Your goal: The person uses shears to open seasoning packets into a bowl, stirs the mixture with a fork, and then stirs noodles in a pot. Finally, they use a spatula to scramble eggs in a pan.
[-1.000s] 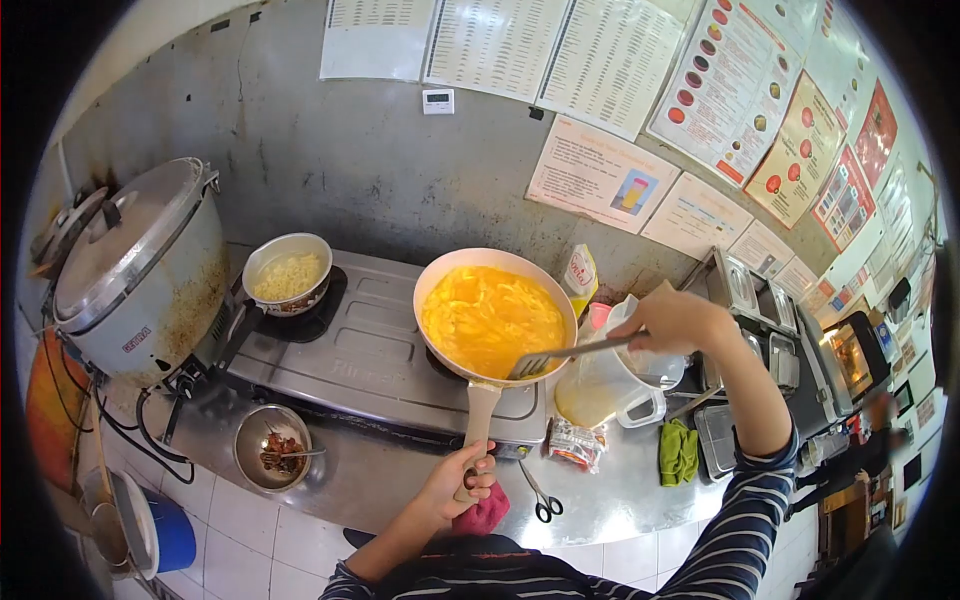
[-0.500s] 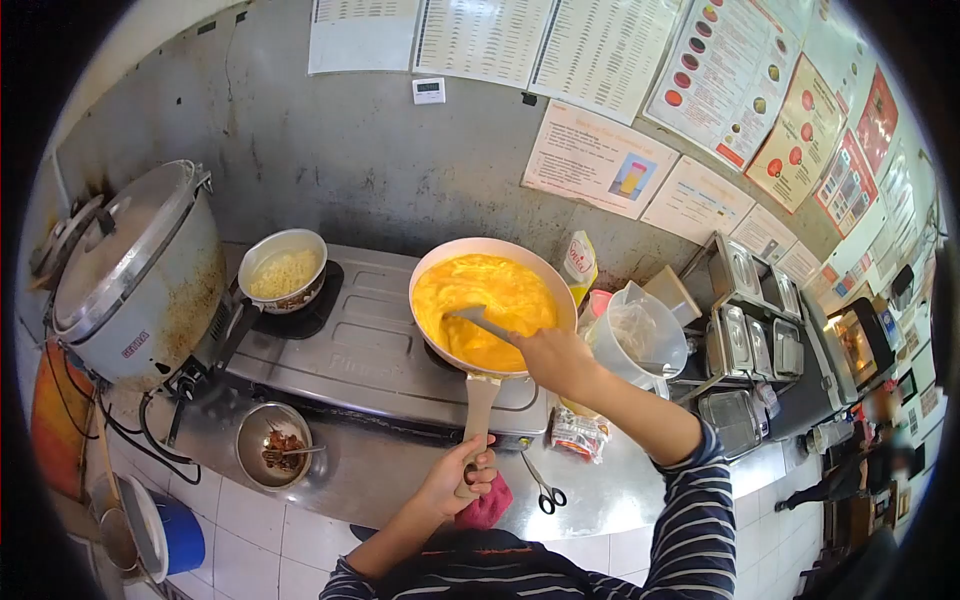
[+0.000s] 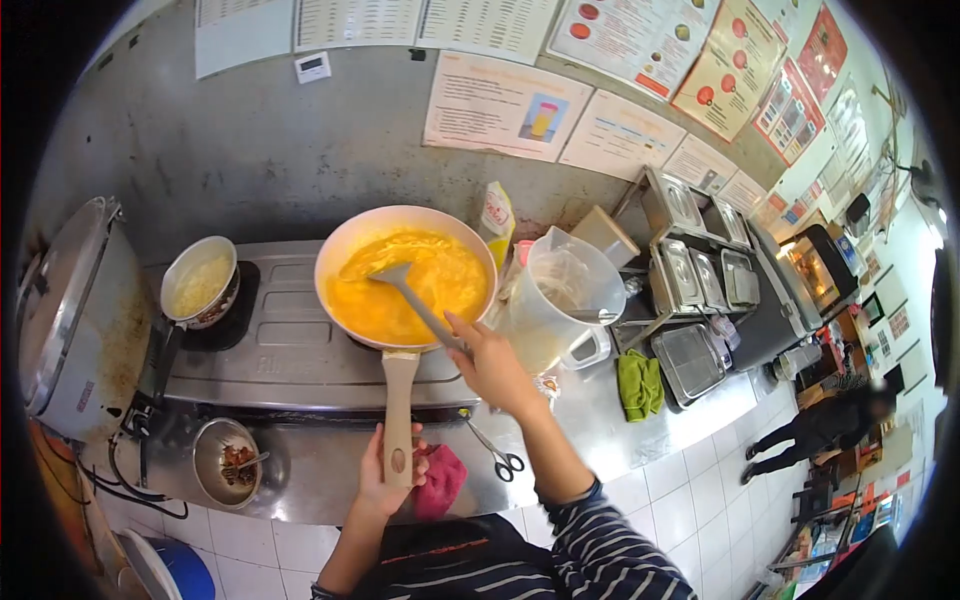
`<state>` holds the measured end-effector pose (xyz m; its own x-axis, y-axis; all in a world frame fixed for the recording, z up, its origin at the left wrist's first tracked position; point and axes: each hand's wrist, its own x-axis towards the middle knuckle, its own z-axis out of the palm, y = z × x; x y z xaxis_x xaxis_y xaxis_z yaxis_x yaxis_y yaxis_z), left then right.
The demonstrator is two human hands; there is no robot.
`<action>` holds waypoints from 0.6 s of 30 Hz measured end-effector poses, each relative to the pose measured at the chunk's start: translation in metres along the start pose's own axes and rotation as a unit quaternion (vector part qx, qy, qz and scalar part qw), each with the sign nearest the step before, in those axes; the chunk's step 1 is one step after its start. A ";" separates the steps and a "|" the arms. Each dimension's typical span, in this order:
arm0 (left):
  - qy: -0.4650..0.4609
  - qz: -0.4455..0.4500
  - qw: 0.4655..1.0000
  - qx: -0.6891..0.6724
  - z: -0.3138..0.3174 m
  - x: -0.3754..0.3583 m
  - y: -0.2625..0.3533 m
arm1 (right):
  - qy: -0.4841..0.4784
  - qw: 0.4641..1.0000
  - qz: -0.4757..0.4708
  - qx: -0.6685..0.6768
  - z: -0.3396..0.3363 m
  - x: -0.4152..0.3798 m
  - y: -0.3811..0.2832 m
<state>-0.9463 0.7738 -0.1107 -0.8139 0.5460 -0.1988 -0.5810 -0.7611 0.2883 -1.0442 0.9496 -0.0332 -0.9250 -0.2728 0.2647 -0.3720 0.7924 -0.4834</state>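
Observation:
A frying pan (image 3: 472, 232) with a pale pink inside rests on the right side of the stove. Yellow, egg-like liquid (image 3: 430, 262) with thicker, set-looking folds covers its bottom. My left hand (image 3: 374, 484) is closed around the lower end of the pan's beige handle. In my right hand (image 3: 497, 368) is a grey spatula (image 3: 424, 312), its blade resting in the yellow mixture near the pan's middle. A dark pink cloth (image 3: 441, 484) lies beside my left hand on the counter's front edge. Scissors (image 3: 497, 452) lie below my right forearm.
A small pot (image 3: 228, 268) with pale food sits on the left burner, beside a large cooker (image 3: 110, 340). A steel bowl (image 3: 205, 468) stands in front. Right of the pan are a plastic jug (image 3: 585, 300), a green cloth (image 3: 640, 384) and steel containers (image 3: 690, 365). Another person (image 3: 820, 425) stands far right.
The view has swung to the right, so the pan appears further left. The spatula's blade has moved from the pan's left side toward its middle. Both hands keep their holds.

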 end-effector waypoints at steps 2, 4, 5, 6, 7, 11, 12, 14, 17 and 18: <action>0.014 0.050 0.998 0.027 -0.032 0.000 -0.017 | 0.127 0.965 -0.001 0.230 0.001 -0.027 0.005; 0.000 0.044 0.999 0.016 -0.064 0.013 -0.036 | 0.347 0.935 -0.015 0.066 0.008 -0.052 0.043; 0.093 -0.022 0.977 0.192 -0.063 0.019 -0.045 | 0.442 0.894 0.073 0.033 0.006 -0.061 0.063; 0.180 -0.085 0.912 0.359 -0.062 0.025 -0.055 | 0.527 0.835 0.161 0.000 0.003 -0.069 0.083; 0.135 -0.117 0.836 0.518 -0.059 0.039 -0.067 | 0.548 0.813 0.184 -0.070 -0.001 -0.074 0.109; -0.073 0.203 0.506 0.835 -0.040 0.111 -0.125 | 0.469 0.815 0.302 0.158 -0.004 -0.070 0.184; -0.112 0.236 0.420 0.869 -0.036 0.134 -0.130 | 0.470 0.815 0.298 0.159 -0.007 -0.068 0.185; -0.118 0.254 0.334 0.900 -0.042 0.174 -0.140 | 0.363 0.791 0.341 0.355 -0.010 -0.064 0.184; -0.132 0.226 0.243 0.934 -0.065 0.208 -0.147 | 0.481 0.757 0.224 0.382 0.002 -0.061 0.201; -0.142 0.184 0.237 0.943 -0.073 0.212 -0.149 | 0.477 0.758 0.224 0.385 0.003 -0.067 0.203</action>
<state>-1.0324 0.9775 -0.2638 -0.6183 0.7697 0.1590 0.7839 0.5893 0.1959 -1.0579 1.1268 -0.1516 -0.6318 0.7386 0.2351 -0.3118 0.0355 -0.9495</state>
